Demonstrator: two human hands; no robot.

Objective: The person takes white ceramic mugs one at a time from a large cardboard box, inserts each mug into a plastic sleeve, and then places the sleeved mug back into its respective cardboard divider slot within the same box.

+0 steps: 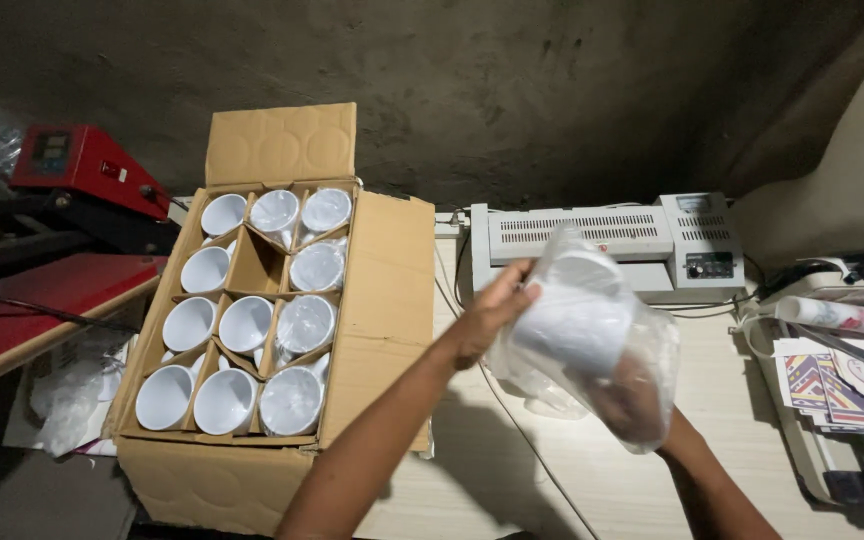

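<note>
Mug: white mug (574, 325) in a clear plastic bag (642, 340), between both hands.
Left hand (492, 310): grips the mug's rim.
Right hand (637, 400): inside the bag, grasping the mug from below.

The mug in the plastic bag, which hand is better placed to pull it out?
Probably the left hand: it grips the mug at the bag's open end. The right hand sits under the bag, holding through the plastic.
</note>
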